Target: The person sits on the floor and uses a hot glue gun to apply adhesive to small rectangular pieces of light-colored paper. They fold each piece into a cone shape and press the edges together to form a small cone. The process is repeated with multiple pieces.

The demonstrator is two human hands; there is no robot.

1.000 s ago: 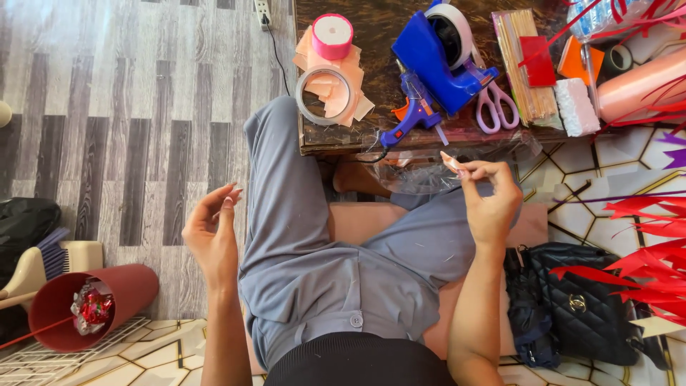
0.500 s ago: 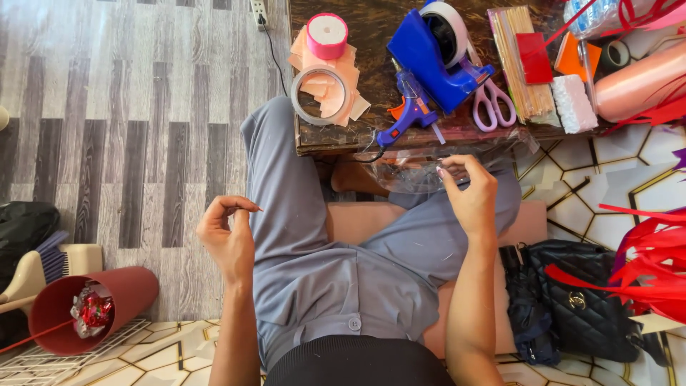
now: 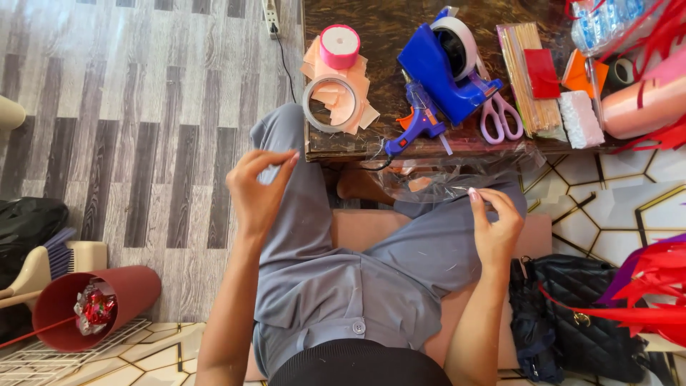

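Head view: both hands, left (image 3: 259,191) and right (image 3: 494,223), pinch seemingly thin, limp, crinkly film (image 3: 443,182), best held at edges.

Items I cannot resolve: whatever the right hand (image 3: 494,227) pinches, too thin to identify; clear film (image 3: 457,179) at its 11 o'clock, edges lost against the legs; bottle pack (image 3: 607,21) at 1 o'clock, cropped by the frame; black bag (image 3: 28,229) at 9 o'clock, cut off.

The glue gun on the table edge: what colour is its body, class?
Blue, with an orange trigger; the glue gun shows best in the head view.
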